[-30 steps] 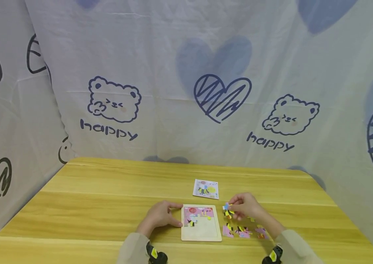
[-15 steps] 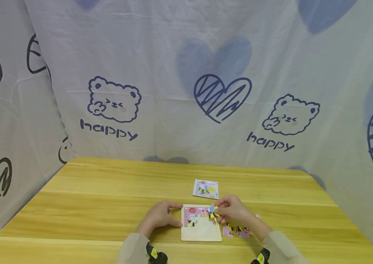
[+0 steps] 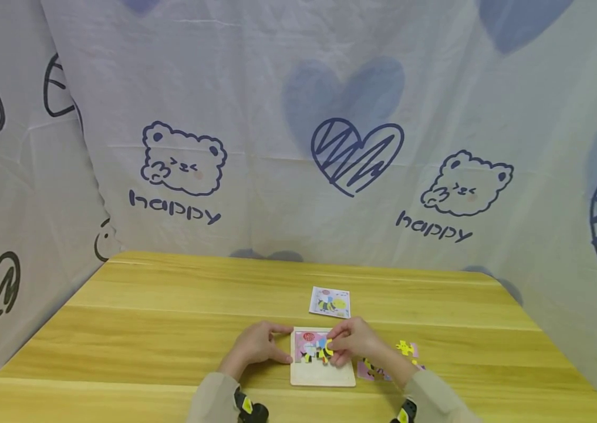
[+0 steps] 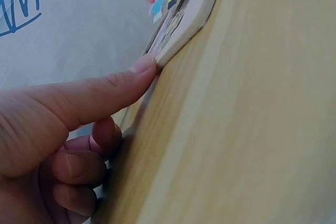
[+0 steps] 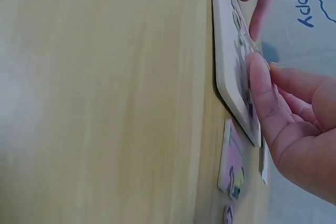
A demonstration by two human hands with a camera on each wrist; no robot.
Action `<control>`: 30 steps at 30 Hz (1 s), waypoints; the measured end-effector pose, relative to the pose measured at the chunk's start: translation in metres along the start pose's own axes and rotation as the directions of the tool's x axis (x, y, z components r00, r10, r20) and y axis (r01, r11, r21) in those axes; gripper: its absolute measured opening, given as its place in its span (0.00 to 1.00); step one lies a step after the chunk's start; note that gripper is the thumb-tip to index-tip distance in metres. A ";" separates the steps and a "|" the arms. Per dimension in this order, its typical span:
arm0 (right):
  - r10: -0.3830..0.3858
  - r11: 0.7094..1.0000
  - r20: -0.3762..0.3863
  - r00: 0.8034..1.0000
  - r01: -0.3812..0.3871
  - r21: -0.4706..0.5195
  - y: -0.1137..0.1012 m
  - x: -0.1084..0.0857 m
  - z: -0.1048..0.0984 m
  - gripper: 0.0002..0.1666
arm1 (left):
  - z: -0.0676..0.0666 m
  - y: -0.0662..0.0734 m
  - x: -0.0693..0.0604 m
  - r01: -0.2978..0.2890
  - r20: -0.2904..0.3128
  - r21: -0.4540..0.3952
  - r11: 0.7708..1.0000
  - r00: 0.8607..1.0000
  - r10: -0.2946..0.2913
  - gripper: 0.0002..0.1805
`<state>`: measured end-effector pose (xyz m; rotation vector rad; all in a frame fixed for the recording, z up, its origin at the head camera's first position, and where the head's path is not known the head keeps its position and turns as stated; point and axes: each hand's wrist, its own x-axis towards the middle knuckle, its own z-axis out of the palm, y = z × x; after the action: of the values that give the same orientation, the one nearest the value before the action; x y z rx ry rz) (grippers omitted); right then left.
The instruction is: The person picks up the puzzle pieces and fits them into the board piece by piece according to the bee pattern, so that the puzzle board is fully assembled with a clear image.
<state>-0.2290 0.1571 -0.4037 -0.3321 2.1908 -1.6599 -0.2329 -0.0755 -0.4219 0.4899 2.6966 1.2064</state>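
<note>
A square wooden puzzle tray [image 3: 324, 376], partly filled along its top and left with pink bee-picture pieces, lies on the table. At its left side my left hand [image 3: 260, 343] touches the edge with a straight thumb and the index finger, spread apart. The other left fingers [image 4: 79, 166] are curled beneath, as the left wrist view shows. Over the tray's upper right part, my right hand [image 3: 355, 342] pinches a yellow, black and blue puzzle piece [image 3: 323, 351] between thumb and index finger. The head view does not show whether that piece touches the tray.
Several loose puzzle pieces lie right of the tray, among them a yellow piece [image 3: 406, 348] and a pink one [image 5: 231, 156]; my right forearm hides some. Behind the tray lies a picture card [image 3: 330, 302] with a bee. A printed cloth [image 3: 272, 194] hangs behind the table.
My right hand has carried the pinched puzzle piece leftward from beside the loose pieces to over the tray. The left hand has stayed at the tray's left edge.
</note>
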 end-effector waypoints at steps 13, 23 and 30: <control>0.022 0.998 -0.028 0.999 -0.024 -0.050 0.000 0.005 0.010 0.06 | 0.000 0.001 0.000 -0.008 -0.005 0.019 1.000 1.000 0.008 0.31; 0.040 0.987 -0.051 0.998 -0.048 -0.156 -0.004 0.006 0.015 0.02 | 0.000 0.001 -0.001 -0.001 0.002 0.005 1.000 1.000 0.001 0.30; 0.029 0.972 -0.048 0.998 -0.039 -0.232 -0.004 0.007 0.016 0.03 | 0.000 0.002 -0.002 -0.002 -0.002 0.005 1.000 1.000 0.002 0.30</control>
<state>-0.2284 0.1397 -0.4050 -0.3208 2.4156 -1.4070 -0.2308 -0.0753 -0.4203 0.4927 2.7022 1.2019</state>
